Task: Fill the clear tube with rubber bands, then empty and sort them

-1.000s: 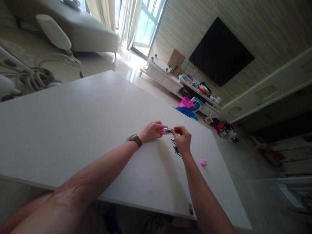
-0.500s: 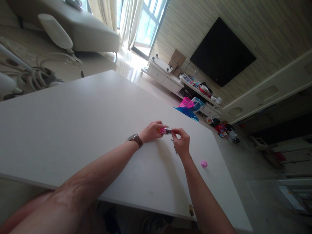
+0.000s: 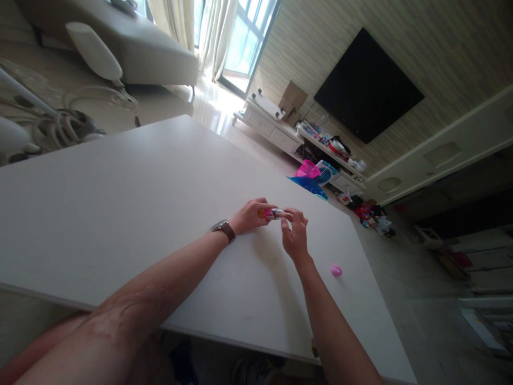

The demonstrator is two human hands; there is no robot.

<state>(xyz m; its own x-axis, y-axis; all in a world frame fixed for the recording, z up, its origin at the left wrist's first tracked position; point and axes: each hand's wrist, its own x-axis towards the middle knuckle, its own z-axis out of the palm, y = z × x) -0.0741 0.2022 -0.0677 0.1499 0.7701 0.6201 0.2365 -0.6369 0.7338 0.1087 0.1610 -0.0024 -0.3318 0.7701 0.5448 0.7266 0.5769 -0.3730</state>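
My left hand [image 3: 253, 215], with a watch [image 3: 224, 230] on its wrist, is closed around a small pink object with a clear, silvery end [image 3: 276, 214]. Its exact kind is too small to make out. At that silvery end is my right hand [image 3: 295, 231], its fingers stretched toward the tip and the thumb held apart. Whether those fingertips touch the object is hard to see. A round pink piece [image 3: 336, 270] lies on the white table [image 3: 160, 187], right of my right forearm.
By the table's near edge, a small yellow and dark item [image 3: 315, 348] is partly hidden behind my right forearm. Beyond the far edge are a pink basket [image 3: 308, 169], a blue plastic item [image 3: 308, 185] and a low white cabinet [image 3: 276, 136]. A grey sofa [image 3: 156, 59] stands at far left.
My right hand has loosened its pinch at the silvery end, and its fingers have spread and shifted slightly. Small dark bits beside it are now mostly covered. My left hand stays still.
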